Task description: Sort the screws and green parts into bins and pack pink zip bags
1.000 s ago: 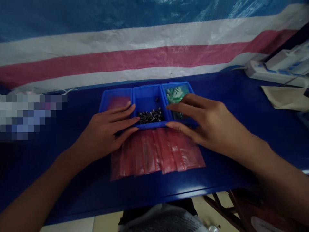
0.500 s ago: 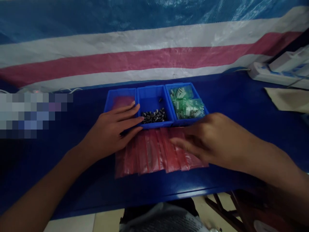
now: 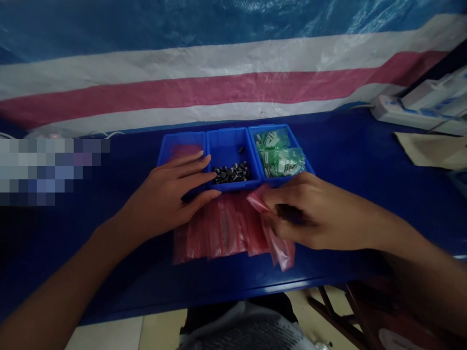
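Observation:
Several flat red plastic bags (image 3: 226, 228) overlap in a row in front of three joined blue bins. My right hand (image 3: 299, 209) pinches one red bag (image 3: 280, 243) at the right end of the row. With fingers spread, my left hand (image 3: 175, 192) rests over the left bin (image 3: 166, 146) and the left end of the row. Red material (image 3: 186, 150) lies in that left bin. Small black parts (image 3: 233, 172) sit in the middle bin (image 3: 226, 141). In the right bin (image 3: 307, 164) are green-tinted bags (image 3: 279, 153) with metallic pieces.
The bins stand on a blue table (image 3: 339, 146) before a striped plastic sheet (image 3: 219, 92). A white power strip (image 3: 394, 114) and a beige sheet (image 3: 426, 149) lie at the right. White cables (image 3: 109, 134) run at the back left.
My right hand has closed on the rightmost red bag, which is now lifted in part, creased and shifted left. My left hand has barely moved.

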Demonstrator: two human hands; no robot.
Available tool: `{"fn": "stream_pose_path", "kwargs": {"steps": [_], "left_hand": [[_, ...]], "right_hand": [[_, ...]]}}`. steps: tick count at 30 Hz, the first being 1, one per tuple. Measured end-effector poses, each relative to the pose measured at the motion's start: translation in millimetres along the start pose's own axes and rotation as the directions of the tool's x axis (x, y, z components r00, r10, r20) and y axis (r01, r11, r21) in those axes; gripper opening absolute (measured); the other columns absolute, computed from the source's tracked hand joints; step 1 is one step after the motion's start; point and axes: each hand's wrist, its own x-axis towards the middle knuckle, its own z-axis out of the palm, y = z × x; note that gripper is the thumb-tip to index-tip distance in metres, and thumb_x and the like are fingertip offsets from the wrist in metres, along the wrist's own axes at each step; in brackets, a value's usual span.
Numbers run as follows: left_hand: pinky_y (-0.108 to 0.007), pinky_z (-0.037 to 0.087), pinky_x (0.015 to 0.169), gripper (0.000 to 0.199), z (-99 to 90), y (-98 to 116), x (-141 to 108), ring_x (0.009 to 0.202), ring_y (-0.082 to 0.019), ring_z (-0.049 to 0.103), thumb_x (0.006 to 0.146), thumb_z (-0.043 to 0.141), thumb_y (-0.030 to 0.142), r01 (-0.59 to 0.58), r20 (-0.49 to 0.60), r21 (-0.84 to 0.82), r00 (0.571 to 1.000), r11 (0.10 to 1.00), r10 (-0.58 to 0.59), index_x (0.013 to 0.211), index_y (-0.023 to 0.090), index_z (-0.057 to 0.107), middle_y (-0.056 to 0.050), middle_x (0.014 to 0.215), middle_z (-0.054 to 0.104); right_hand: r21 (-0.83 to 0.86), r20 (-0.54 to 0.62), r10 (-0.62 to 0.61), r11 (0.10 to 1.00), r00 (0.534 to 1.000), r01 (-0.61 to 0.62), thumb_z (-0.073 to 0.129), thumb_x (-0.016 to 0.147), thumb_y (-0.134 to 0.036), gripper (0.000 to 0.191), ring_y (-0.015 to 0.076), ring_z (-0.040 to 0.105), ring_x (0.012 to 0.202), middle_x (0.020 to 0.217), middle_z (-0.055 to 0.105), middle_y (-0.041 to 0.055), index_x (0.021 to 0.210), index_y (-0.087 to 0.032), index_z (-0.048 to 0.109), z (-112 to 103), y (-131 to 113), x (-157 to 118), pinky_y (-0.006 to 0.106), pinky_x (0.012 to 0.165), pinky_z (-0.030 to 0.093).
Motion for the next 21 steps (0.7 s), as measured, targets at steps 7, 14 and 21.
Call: {"fn": "stream_pose_path", "kwargs": {"steps": [7, 14, 21], "left_hand": [[-0.043, 0.069, 0.108, 0.051, 0.4, 46.5, -0.4, 0.123, -0.024, 0.079, 0.115, 0.04, 0.065, 0.086, -0.023, -0.595, 0.992, 0.799, -0.123, 0.151, 0.037, 0.064, -0.002, 0.138, 0.08], [-0.035, 0.074, 0.078, 0.052, -0.3, 52.3, 2.2, 0.093, -0.025, 0.085, 0.101, 0.076, 0.058, 0.418, 0.199, -0.681, 0.896, 0.602, -0.397, 0.145, 0.03, 0.067, -0.001, 0.114, 0.087], [-0.039, 0.074, 0.079, 0.028, -10.1, 27.7, 5.7, 0.086, -0.022, 0.084, 0.094, 0.086, 0.047, 0.417, -0.154, -0.492, 0.822, 0.764, -0.548, 0.112, 0.027, 0.079, 0.005, 0.1, 0.086]], "right_hand": [[0.174, -0.513, -0.026, 0.976, 0.858, 0.134, 0.072, 0.105, -0.026, 0.029, 0.0075, 0.049, 0.048, 0.057, 0.054, -0.0079, 0.077, -0.022, 0.062, 19.6, -8.3, 5.1, 0.021, 0.048, 0.041], [0.369, -0.561, 0.065, 0.912, 0.825, 0.179, 0.073, 0.106, -0.026, 0.017, 0.0068, 0.053, 0.042, 0.06, 0.06, -0.0083, 0.089, -0.022, 0.07, 27.8, -8.4, 6.1, 0.02, 0.041, 0.042], [0.572, -0.637, 0.218, 0.777, 0.74, 0.263, 0.079, 0.096, -0.015, 0.014, 0.0118, 0.066, 0.047, 0.07, 0.073, -0.0075, 0.099, -0.026, 0.07, 14.4, 5.3, 14.6, 0.023, 0.039, 0.048]]}}
